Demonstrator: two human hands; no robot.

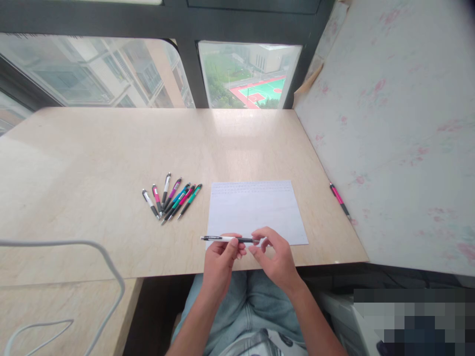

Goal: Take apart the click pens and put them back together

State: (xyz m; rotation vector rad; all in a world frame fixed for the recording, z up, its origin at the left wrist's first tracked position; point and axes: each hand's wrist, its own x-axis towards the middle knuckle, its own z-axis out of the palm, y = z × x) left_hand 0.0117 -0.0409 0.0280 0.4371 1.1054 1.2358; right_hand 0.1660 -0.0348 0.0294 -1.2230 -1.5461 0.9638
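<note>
Both hands hold one black and white pen (215, 239) level over the near edge of the beige table (111, 148). My left hand (219, 264) pinches its middle with closed fingers. My right hand (276, 257) pinches the pen's right end between thumb and fingertips. Just beyond the hands lies a white sheet of paper (256, 210) with faint handwriting along its top. To the left of the sheet, several click pens (172, 199) in black, pink, purple and teal lie fanned out on the table.
A single pink pen (339, 199) lies at the table's right edge beside a pale, pink-stained wall panel (401, 138). A white cable (92, 257) loops over the near left corner. Windows run along the far edge.
</note>
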